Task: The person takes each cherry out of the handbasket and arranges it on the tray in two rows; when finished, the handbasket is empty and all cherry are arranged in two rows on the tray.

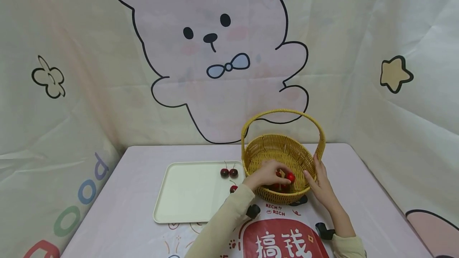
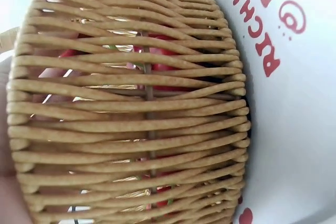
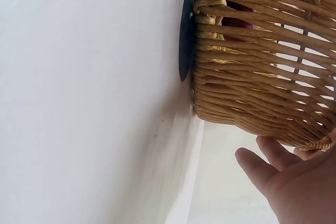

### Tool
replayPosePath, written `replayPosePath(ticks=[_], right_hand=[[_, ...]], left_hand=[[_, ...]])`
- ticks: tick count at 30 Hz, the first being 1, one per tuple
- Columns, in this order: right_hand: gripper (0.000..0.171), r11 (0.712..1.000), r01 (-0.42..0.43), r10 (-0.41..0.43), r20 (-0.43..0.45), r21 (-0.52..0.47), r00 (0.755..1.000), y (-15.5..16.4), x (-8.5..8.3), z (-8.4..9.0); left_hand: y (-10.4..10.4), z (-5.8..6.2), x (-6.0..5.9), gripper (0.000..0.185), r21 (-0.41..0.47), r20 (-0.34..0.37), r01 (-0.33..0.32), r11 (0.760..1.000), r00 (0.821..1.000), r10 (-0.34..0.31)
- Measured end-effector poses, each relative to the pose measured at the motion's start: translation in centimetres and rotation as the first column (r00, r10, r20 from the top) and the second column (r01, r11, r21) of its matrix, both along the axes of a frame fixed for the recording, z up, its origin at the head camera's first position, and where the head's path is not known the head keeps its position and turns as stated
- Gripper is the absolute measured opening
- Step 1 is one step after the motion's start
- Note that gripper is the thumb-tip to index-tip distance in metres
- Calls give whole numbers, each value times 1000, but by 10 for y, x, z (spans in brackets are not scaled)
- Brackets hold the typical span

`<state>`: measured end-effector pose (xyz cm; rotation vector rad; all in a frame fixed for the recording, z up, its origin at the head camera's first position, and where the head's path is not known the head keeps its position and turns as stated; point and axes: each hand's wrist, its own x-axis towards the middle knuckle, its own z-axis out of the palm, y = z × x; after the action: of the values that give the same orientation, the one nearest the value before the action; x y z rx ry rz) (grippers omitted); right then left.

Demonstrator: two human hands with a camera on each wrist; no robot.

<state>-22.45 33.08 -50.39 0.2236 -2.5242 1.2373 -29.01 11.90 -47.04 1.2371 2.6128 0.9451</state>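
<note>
A woven wicker basket (image 1: 277, 150) with a tall hoop handle stands on the table, and several red cherries lie in its bottom. My left hand (image 1: 286, 176) reaches over the near rim and pinches a red cherry (image 1: 291, 178) between its fingertips. My right hand (image 1: 313, 171) rests flat against the outside of the basket's right wall near the handle's foot. In the right wrist view the right hand (image 3: 286, 169) has straight fingers that touch the basket (image 3: 262, 61) rim, with the thumb apart from it. The left wrist view shows the basket (image 2: 131, 124) wall close up, with red cherries (image 2: 157, 59) showing through the weave.
A cream rectangular tray (image 1: 186, 194) lies left of the basket. Two dark cherries (image 1: 228, 172) and a third one (image 1: 233, 188) sit near its right edge. A printed cloth covers the table, and a cartoon fabric backdrop hangs behind and along both sides.
</note>
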Motion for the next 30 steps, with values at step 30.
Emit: replayPosePath(ticks=[30], right_hand=[[73,1000,10,-10,-7,13,1000,-1,0,-1]], left_hand=[[-39,-6,37,29,412,-6,-42,910,999,49]])
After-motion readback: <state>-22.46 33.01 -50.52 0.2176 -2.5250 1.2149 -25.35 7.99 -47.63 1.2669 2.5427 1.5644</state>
